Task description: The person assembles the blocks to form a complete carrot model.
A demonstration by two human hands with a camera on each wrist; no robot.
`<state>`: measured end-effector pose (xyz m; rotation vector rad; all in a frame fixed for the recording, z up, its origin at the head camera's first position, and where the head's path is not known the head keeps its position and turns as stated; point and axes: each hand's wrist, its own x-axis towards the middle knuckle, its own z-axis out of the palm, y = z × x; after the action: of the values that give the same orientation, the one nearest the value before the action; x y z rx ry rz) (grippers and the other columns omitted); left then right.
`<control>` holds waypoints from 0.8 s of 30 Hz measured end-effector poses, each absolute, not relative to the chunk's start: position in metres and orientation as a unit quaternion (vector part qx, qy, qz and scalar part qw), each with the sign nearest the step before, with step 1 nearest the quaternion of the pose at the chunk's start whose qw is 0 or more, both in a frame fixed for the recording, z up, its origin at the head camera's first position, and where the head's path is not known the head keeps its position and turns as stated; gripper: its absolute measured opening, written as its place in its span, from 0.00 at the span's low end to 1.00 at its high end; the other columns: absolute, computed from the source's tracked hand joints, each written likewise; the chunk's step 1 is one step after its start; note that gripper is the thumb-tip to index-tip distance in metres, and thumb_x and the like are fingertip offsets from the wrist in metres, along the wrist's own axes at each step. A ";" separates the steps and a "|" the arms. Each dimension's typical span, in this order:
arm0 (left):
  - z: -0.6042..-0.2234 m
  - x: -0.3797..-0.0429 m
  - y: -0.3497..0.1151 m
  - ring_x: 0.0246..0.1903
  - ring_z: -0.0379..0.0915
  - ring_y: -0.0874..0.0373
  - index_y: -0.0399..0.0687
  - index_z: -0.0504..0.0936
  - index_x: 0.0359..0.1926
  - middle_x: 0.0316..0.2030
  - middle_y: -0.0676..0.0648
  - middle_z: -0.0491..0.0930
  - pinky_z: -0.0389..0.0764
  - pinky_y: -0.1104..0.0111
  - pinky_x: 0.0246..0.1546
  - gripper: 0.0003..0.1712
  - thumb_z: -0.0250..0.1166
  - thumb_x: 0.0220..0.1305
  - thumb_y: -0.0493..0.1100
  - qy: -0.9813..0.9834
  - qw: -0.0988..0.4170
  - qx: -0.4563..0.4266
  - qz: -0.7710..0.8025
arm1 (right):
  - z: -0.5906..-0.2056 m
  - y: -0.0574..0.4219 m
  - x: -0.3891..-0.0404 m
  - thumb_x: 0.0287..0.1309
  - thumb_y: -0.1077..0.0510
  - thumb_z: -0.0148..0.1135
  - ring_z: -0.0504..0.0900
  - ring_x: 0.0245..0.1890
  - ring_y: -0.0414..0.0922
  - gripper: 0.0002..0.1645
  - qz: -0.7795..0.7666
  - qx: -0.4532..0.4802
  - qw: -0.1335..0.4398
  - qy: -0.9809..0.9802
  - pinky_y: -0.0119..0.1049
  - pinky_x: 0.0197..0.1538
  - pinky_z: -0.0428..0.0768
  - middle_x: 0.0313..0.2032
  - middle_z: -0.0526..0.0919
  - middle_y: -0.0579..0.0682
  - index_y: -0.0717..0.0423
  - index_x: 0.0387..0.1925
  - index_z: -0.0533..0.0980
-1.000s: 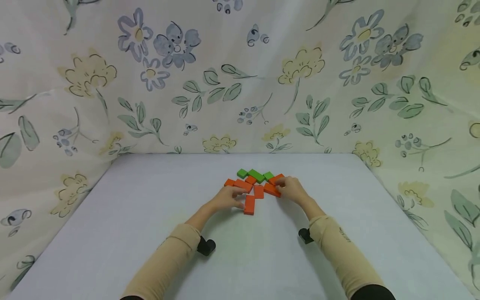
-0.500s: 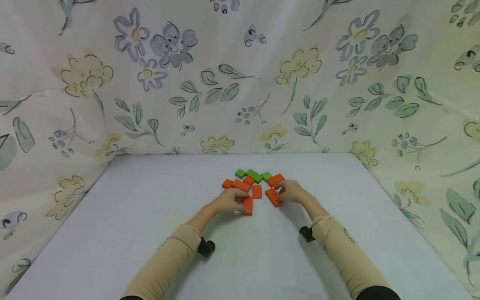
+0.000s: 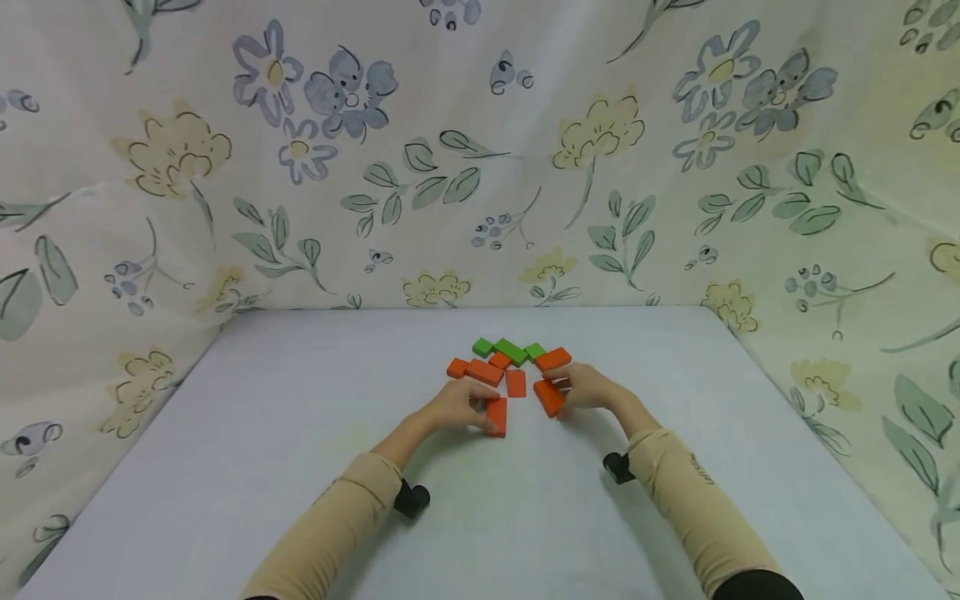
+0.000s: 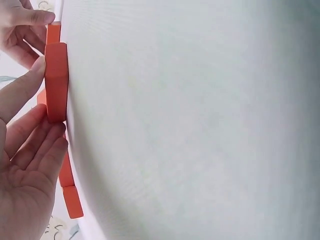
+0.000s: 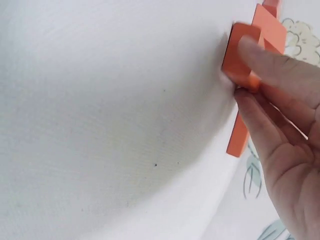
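Observation:
My left hand [image 3: 456,403] pinches an orange-red block [image 3: 497,415] lying nearest me on the table. The left wrist view shows the thumb and fingers at opposite ends of that block [image 4: 57,82]. To its right, my right hand [image 3: 591,388] grips another orange block [image 3: 548,398], set at a slant. Seen from the right wrist, the thumb lies on this block [image 5: 239,57] and the fingers are at its lower edge. Between and just behind the two held blocks lies a small orange block [image 3: 516,383], untouched.
Behind the hands, more orange blocks [image 3: 484,372] form a loose arc, one of them an orange block [image 3: 553,359] beside my right fingers. Green blocks [image 3: 512,352] lie at the back. The white table [image 3: 337,358] ends at a flowered cloth [image 3: 480,192].
My right hand has pulled its orange block slightly nearer and turned it, away from the block behind. My left fingers have closed on the near block, which has shifted slightly toward me.

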<state>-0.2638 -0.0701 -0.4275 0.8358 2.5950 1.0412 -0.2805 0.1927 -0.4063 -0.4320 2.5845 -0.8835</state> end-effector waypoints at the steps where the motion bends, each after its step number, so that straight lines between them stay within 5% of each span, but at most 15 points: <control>1: -0.428 -0.263 -0.070 0.53 0.71 0.51 0.40 0.82 0.55 0.54 0.44 0.81 0.71 0.62 0.54 0.29 0.76 0.50 0.41 0.885 0.112 0.281 0.354 | -0.407 0.193 -0.280 0.43 0.71 0.72 0.74 0.58 0.57 0.40 -0.315 -0.153 0.183 0.919 0.49 0.59 0.73 0.60 0.74 0.63 0.68 0.63 0.70; 10: -0.427 -0.262 -0.067 0.39 0.64 0.57 0.39 0.80 0.58 0.51 0.46 0.81 0.67 0.70 0.37 0.31 0.76 0.51 0.42 0.891 0.123 0.254 0.356 | -0.408 0.189 -0.271 0.39 0.61 0.80 0.78 0.50 0.54 0.39 -0.293 -0.171 0.137 0.931 0.48 0.54 0.76 0.51 0.81 0.61 0.68 0.55 0.76; 17: -0.424 -0.263 -0.063 0.43 0.67 0.55 0.37 0.77 0.61 0.56 0.43 0.79 0.72 0.64 0.47 0.32 0.74 0.54 0.41 0.891 0.140 0.245 0.356 | -0.405 0.181 -0.265 0.39 0.59 0.80 0.79 0.49 0.54 0.37 -0.296 -0.202 0.128 0.925 0.47 0.53 0.77 0.49 0.82 0.59 0.69 0.54 0.77; 24: -0.424 -0.265 -0.060 0.40 0.66 0.56 0.37 0.78 0.59 0.54 0.43 0.79 0.71 0.66 0.43 0.31 0.74 0.54 0.40 0.894 0.129 0.241 0.354 | -0.404 0.165 -0.261 0.39 0.59 0.81 0.81 0.45 0.51 0.36 -0.308 -0.219 0.127 0.917 0.44 0.51 0.79 0.46 0.83 0.57 0.70 0.51 0.78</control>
<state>-0.2647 -0.0600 -0.4239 0.7019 2.6000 1.0307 -0.2609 0.1655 -0.4044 -0.6385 2.6681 -0.8958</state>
